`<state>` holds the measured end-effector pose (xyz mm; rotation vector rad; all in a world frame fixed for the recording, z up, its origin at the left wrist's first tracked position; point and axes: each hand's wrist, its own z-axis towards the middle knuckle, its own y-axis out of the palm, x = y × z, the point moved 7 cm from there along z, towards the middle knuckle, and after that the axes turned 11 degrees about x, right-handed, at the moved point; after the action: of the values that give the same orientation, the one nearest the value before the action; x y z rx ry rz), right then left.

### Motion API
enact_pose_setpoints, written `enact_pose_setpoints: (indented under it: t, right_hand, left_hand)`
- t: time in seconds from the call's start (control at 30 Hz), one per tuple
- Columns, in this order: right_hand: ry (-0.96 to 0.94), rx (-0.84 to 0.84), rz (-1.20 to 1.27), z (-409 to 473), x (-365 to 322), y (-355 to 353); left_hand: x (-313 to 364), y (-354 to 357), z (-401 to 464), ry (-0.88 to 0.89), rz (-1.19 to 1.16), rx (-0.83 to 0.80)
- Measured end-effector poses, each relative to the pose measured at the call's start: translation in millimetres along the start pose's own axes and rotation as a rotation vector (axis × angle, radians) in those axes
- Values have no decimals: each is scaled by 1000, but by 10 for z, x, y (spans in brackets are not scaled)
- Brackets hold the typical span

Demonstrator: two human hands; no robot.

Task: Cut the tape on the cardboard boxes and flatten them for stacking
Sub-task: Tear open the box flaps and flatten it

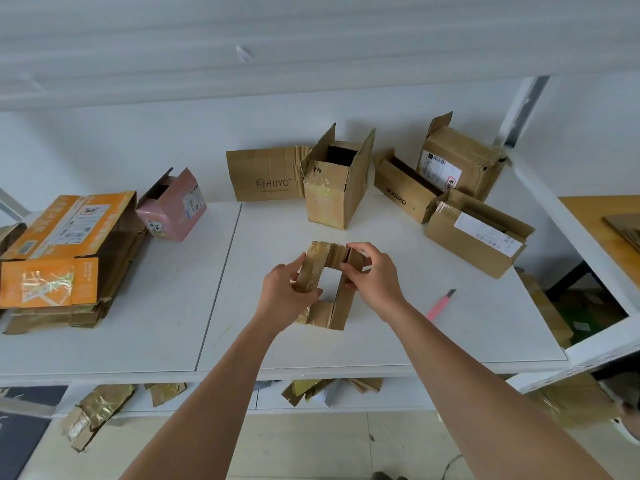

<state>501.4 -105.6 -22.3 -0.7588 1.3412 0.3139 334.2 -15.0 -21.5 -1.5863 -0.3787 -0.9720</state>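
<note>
A small brown cardboard box (337, 308), open at both ends so the white table shows through it, stands at the middle of the table. Shiny tape covers its left wall. My left hand (289, 291) grips that taped left wall, thumb inside. My right hand (372, 280) grips the right wall near its top flap. A pink utility knife (440, 304) lies on the table just right of my right forearm, held by neither hand.
A stack of flattened boxes topped by an orange one (65, 244) lies at the left, with a pink box (175, 207) behind it. At the back stand a flat HUYO sheet (266, 174), a tall open box (337, 181) and three more boxes (474, 230) at the right. Cardboard scraps (93, 415) lie on the floor.
</note>
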Motion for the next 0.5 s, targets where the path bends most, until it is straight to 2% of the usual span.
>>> enact_pose_setpoints:
  t: [0.33, 0.5]
  right_hand:
    - [-1, -23, -3, -1, 22, -16]
    - [-9, -57, -9, -3, 5, -6]
  left_hand:
    - [4, -84, -17, -24, -175, -139]
    - [-193, -183, -53, -201, -385, -157]
